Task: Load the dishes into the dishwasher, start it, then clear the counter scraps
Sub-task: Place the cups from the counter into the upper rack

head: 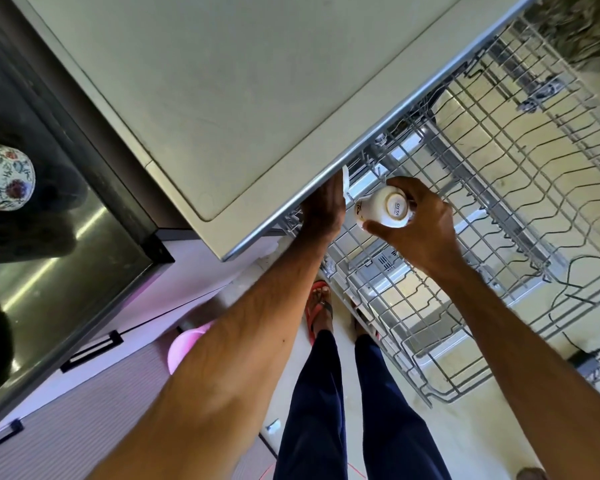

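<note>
One cup point(385, 208) in right hand point(421, 232) — left hand point(323, 211) half hidden under worktop point(222, 98).

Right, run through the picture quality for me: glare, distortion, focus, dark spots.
Head view: wide-angle distortion bows the rack wires and the pale top panel; bright glare streaks cross the shiny dark surface at left; the cup in the right hand is sharp, its base stamp legible; the left hand loses its fingers under the panel edge; the top right corner is a blurred dark smudge.
</note>
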